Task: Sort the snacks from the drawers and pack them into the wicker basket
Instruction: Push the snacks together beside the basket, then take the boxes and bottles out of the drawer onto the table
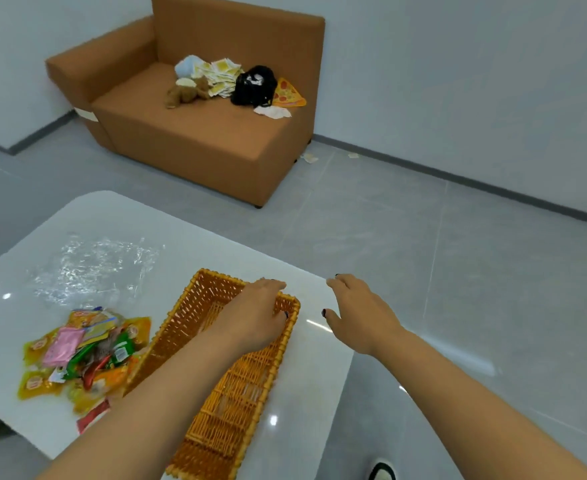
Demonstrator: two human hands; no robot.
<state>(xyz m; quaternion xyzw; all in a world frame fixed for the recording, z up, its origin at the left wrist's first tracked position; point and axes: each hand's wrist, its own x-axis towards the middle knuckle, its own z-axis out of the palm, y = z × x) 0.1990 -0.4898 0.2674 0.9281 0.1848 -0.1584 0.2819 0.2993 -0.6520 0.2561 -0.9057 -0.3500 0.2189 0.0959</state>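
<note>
Snacks (84, 355) left of basket (216, 393); left hand (257, 317) fingers grip rim; right hand (361, 313) fingers spread.

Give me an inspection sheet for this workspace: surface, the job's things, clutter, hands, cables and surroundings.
Surface: white glossy table, glare spots on it.
Job's things: wicker basket on the table, looks empty; pile of snack packets on the table to its left.
Clutter: crumpled clear plastic sheet beyond the snacks.
Hands: left hand grips the basket's far right rim; right hand open, fingers relaxed, hovering at the table's right edge, holding nothing.
Cables: nothing seen.
Surroundings: brown sofa carrying a plush toy, black bag and pizza-slice cushion; paper scraps on the grey floor.
</note>
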